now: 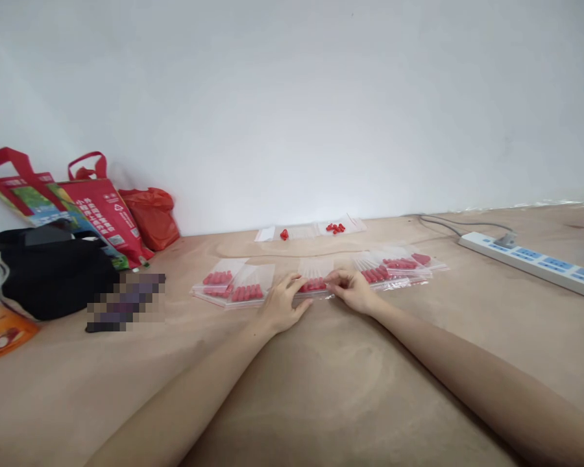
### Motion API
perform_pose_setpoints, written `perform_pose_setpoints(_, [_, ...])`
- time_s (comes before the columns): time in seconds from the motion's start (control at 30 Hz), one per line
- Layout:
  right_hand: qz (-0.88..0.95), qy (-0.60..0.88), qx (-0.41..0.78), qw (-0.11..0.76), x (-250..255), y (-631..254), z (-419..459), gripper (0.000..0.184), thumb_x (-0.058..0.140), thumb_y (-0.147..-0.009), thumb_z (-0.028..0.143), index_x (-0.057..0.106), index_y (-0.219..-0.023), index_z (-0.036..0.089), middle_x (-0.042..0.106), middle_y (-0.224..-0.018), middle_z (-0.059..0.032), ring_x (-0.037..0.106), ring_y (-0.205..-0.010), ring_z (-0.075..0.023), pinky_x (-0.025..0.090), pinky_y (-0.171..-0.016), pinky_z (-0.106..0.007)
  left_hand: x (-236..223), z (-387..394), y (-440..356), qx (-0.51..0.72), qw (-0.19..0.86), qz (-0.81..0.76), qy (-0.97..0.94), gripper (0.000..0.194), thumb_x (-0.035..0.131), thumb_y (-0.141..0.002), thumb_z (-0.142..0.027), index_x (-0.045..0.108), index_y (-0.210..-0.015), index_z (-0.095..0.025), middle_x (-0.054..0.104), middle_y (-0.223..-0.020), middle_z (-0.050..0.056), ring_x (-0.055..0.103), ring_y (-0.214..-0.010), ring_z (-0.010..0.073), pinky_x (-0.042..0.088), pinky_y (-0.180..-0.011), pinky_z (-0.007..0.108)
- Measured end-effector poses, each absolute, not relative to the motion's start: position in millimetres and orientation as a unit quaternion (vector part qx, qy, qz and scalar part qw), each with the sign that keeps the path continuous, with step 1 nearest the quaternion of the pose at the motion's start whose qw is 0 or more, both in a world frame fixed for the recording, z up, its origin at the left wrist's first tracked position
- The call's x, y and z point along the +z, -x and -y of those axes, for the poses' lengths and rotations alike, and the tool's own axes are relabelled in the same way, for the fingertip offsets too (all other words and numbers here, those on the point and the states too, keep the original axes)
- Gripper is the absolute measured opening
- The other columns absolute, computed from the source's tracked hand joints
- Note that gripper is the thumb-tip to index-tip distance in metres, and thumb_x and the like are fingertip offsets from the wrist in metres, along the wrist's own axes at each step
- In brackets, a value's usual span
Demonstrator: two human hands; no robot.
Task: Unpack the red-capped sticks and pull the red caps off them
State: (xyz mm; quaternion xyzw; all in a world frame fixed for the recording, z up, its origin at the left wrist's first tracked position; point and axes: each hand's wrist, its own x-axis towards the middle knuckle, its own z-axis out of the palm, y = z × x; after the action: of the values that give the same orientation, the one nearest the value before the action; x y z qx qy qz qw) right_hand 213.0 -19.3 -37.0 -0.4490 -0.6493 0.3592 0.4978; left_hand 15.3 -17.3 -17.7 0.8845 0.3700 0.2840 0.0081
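Note:
Both my hands rest on a small clear zip bag (315, 280) with a row of red capsules inside, lying flat on the tan table (321, 389). My left hand (282, 303) presses its left end with fingers lying flat. My right hand (353, 288) pinches its right end between thumb and fingers. More filled bags lie to the left (233, 285) and to the right (399, 264). Further back lie empty bags with loose red capsules (335, 227) and a lone pair (284, 234).
A white and blue power strip (540, 264) with a cable lies at the right. At the left stand red shopping bags (97, 214), a red plastic bag (150, 217), a black bag (43, 275) and an orange packet (0, 334). A white wall rises behind.

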Motion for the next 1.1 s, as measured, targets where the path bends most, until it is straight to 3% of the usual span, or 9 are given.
perform_pose_setpoints(0.13, [0.455,0.423,0.535,0.573,-34.0,-208.6,18.0,0.028,0.069,-0.053,0.029,0.060,-0.077,0.018,0.058,-0.060,0.0034,0.051,-0.051,-0.0088,0.043,-0.054,-0.025,-18.5,18.1,-16.6,0.278,-0.047,-0.327,-0.902,0.033,0.052,-0.078,-0.027,0.051,-0.111,-0.020,0.056,-0.109,0.008,0.055,-0.098,0.0209,0.046,-0.084,0.035])
perform_pose_setpoints(0.27, [0.390,0.408,0.561,0.605,-32.9,-207.6,16.8,0.030,0.072,-0.046,0.026,0.059,-0.072,0.018,0.058,-0.065,0.0026,0.054,-0.058,-0.0101,0.045,-0.060,-0.027,-22.8,14.5,-16.5,0.280,-0.093,-0.300,-0.907,0.022,0.040,-0.085,-0.021,0.058,-0.098,-0.020,0.062,-0.098,0.006,0.060,-0.088,0.0173,0.048,-0.078,0.030])
perform_pose_setpoints(0.33, [0.441,0.447,0.512,0.586,-32.3,-211.6,16.5,0.030,0.070,-0.052,0.034,0.059,-0.075,0.018,0.057,-0.064,0.0013,0.053,-0.058,-0.0114,0.045,-0.060,-0.029,-24.8,12.3,-15.2,0.288,-0.102,-0.293,-0.906,0.025,0.036,-0.087,-0.021,0.060,-0.094,-0.021,0.064,-0.095,0.005,0.061,-0.085,0.0158,0.049,-0.076,0.029])
perform_pose_setpoints(0.43, [0.628,0.479,0.313,0.527,-28.7,-220.5,19.6,0.034,0.063,-0.062,0.044,0.062,-0.083,0.018,0.059,-0.078,-0.0040,0.055,-0.071,-0.0158,0.044,-0.067,-0.033,-24.8,11.4,-13.8,0.292,-0.113,-0.298,-0.901,0.026,0.035,-0.088,-0.023,0.061,-0.091,-0.020,0.065,-0.092,0.004,0.061,-0.083,0.0154,0.048,-0.074,0.028])
perform_pose_setpoints(0.53, [0.798,0.425,0.085,0.418,-24.1,-224.1,27.9,0.036,0.064,-0.064,0.047,0.065,-0.089,0.021,0.057,-0.094,-0.0068,0.051,-0.089,-0.0196,0.036,-0.081,-0.036,-21.8,13.4,-14.2,0.287,-0.115,-0.303,-0.902,0.025,0.037,-0.088,-0.024,0.062,-0.084,-0.019,0.066,-0.084,0.003,0.061,-0.077,0.0150,0.048,-0.070,0.027])
perform_pose_setpoints(0.63, [0.861,0.391,-0.031,0.322,-22.5,-217.7,37.2,0.028,0.056,-0.074,0.045,0.066,-0.092,0.025,0.059,-0.093,-0.0059,0.049,-0.089,-0.0191,0.030,-0.081,-0.037,-19.3,15.7,-15.1,0.282,-0.109,-0.306,-0.903,0.024,0.040,-0.087,-0.023,0.061,-0.078,-0.018,0.065,-0.077,0.003,0.060,-0.071,0.0148,0.046,-0.065,0.026])
perform_pose_setpoints(0.77, [0.864,0.403,-0.085,0.291,-24.6,-205.3,42.4,0.027,0.041,-0.086,0.033,0.066,-0.090,0.024,0.060,-0.080,-0.0059,0.047,-0.081,-0.0174,0.027,-0.074,-0.033,-18.9,16.6,-15.1,0.279,-0.088,-0.308,-0.906,0.023,0.041,-0.086,-0.023,0.060,-0.075,-0.019,0.063,-0.074,0.003,0.058,-0.069,0.0140,0.045,-0.065,0.026])
perform_pose_setpoints(1.1, [0.852,0.429,-0.039,0.296,-25.9,-199.9,36.9,0.018,0.049,-0.081,0.028,0.067,-0.081,0.024,0.061,-0.077,-0.0037,0.048,-0.078,-0.0160,0.025,-0.071,-0.032,-22.7,13.4,-14.4,0.272,-0.077,-0.308,-0.909,0.023,0.042,-0.086,-0.025,0.060,-0.073,-0.019,0.062,-0.072,0.001,0.058,-0.067,0.0134,0.044,-0.063,0.025])
